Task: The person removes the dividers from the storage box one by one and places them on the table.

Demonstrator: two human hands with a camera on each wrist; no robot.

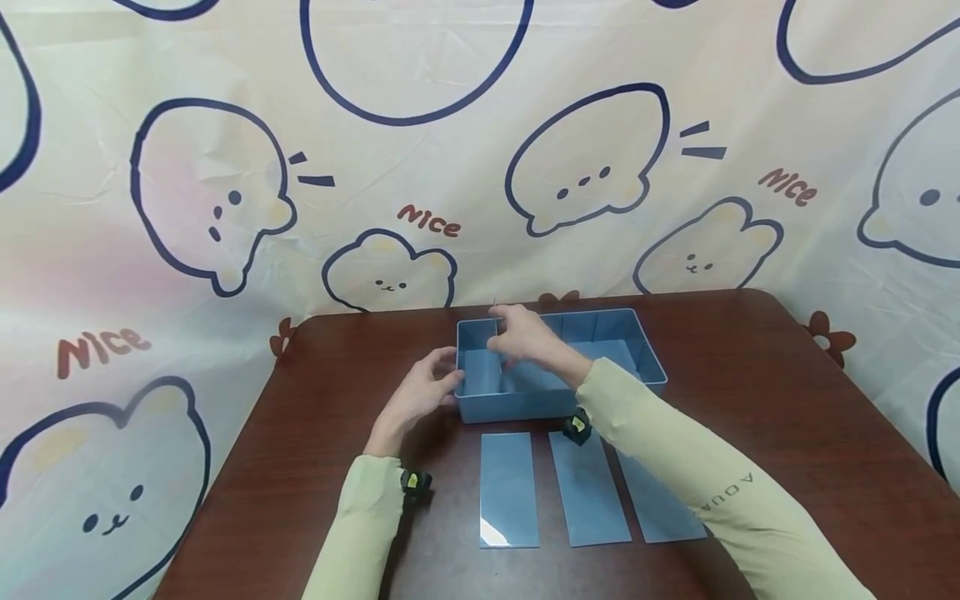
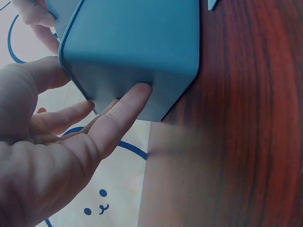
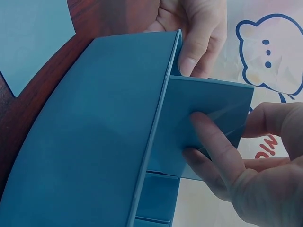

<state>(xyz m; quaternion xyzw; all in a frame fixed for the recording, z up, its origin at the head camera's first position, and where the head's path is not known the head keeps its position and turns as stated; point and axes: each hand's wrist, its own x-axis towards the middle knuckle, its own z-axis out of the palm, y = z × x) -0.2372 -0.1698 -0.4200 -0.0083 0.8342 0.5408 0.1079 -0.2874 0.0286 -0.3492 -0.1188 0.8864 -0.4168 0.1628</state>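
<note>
A blue rectangular plastic storage box [image 1: 555, 406] sits towards the back of the table. My left hand [image 1: 422, 387] grips its left end; in the left wrist view, fingers [image 2: 124, 111] touch the outer end wall while a digit reaches the rim. Inside the box, near its left end, my right hand [image 1: 525, 335] pinches an upright blue divider [image 3: 213, 101]. The right wrist view shows fingertips on the divider's face and part of it standing above the box rim. The divider's lower part is hidden by the box wall.
Several flat blue panels lie in front of the box: a left panel [image 1: 508, 487], a middle panel [image 1: 588, 492] and a right one [image 1: 660, 500] partly under the right sleeve. The brown table [image 1: 300, 467] meets a printed cloth [image 1: 480, 167] behind.
</note>
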